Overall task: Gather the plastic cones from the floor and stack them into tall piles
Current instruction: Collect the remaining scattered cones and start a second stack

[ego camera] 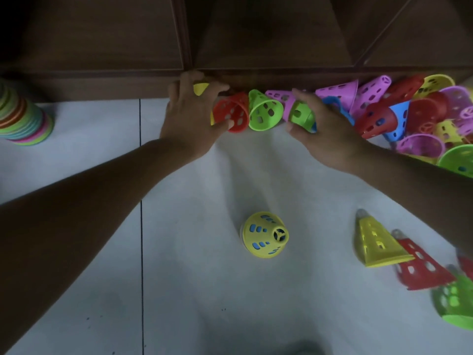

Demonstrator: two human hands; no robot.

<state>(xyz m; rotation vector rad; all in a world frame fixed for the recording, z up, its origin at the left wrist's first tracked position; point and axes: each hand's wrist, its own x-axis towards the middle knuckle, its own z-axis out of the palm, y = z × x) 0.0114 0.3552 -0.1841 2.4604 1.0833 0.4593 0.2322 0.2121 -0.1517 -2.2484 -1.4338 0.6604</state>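
Left hand point(190, 116) grips a red perforated plastic cone point(231, 112); right hand point(325, 126) grips a green perforated plastic cone point(300, 115) at the far wooden cabinet point(256, 42).

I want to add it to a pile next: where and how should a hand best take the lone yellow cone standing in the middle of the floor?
The yellow cone stands upright on its wide rim, narrow capped top up, with bare floor all round it. Probably best to come from straight above and pinch the upper wall just below the top, fingers opposite the thumb; the slots there may help the grip.
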